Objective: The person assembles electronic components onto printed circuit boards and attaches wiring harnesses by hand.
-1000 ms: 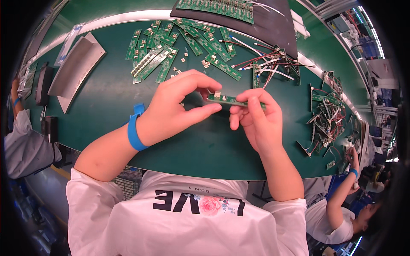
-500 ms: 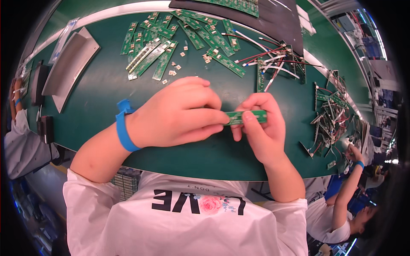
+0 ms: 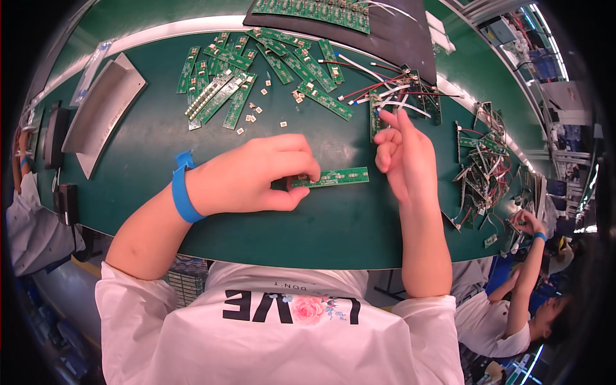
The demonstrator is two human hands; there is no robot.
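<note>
In my left hand (image 3: 260, 173), a green strip-shaped circuit board (image 3: 340, 176) is pinched at its left end, and the fingers hide that end. The rest of the board sticks out to the right, just above the green tabletop. My right hand (image 3: 410, 157) is away from it, raised at the near side of a bunch of circuit boards with red, black and white wires (image 3: 410, 90). Two of its fingers stretch toward the wires and the others are loosely bent; nothing shows in them. Small white connectors (image 3: 254, 118) lie scattered beyond my left hand.
Loose green circuit boards (image 3: 244, 58) are piled at the far middle. Beyond them, a board panel (image 3: 314, 14) rests on a black mat (image 3: 391, 38). A tangle of wired boards (image 3: 484, 167) covers the right side. A bent grey metal piece (image 3: 106, 115) stands left. A co-worker's hand (image 3: 527, 222) is at the right.
My right hand has let go of the circuit board and moved up toward the wired boards. My left hand keeps the board, now with more of its length showing.
</note>
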